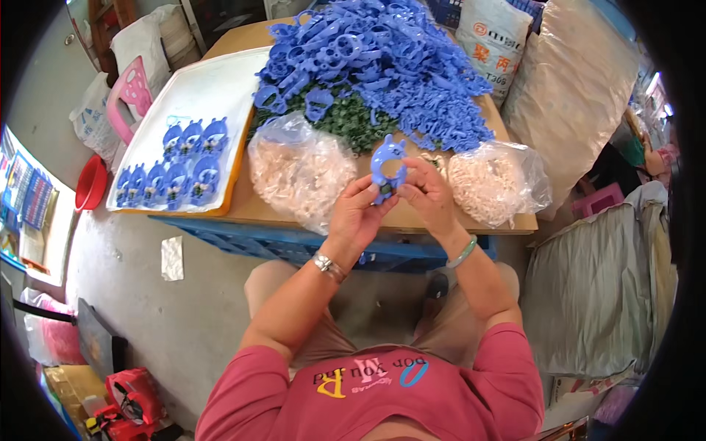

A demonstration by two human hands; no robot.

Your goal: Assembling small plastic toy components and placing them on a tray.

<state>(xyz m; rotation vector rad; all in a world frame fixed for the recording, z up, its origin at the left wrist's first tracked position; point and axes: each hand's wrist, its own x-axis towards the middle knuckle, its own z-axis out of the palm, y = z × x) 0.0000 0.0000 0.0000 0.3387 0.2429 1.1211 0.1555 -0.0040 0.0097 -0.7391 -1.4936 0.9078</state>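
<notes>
Between my hands is a blue plastic animal-shaped toy frame (383, 156), with a round opening and small ears, held upright above the table's front edge. My left hand (358, 211) is closed on its lower end, where a dark green piece shows. The fingers of my right hand (429, 192) are closed at its right side. Beside my left hand lies a clear bag of small pale pink parts (301, 173). A second clear bag of pale parts (494, 180) sits just right of my right hand. Behind the frame are loose dark green parts (346, 121).
A big heap of blue plastic parts (382, 55) covers the back of the cardboard-topped table (412, 219). On the left, a white tray (158, 114) holds several assembled blue pieces (175, 180). Large sacks (573, 95) stand at the right; a red basin (91, 182) is on the left floor.
</notes>
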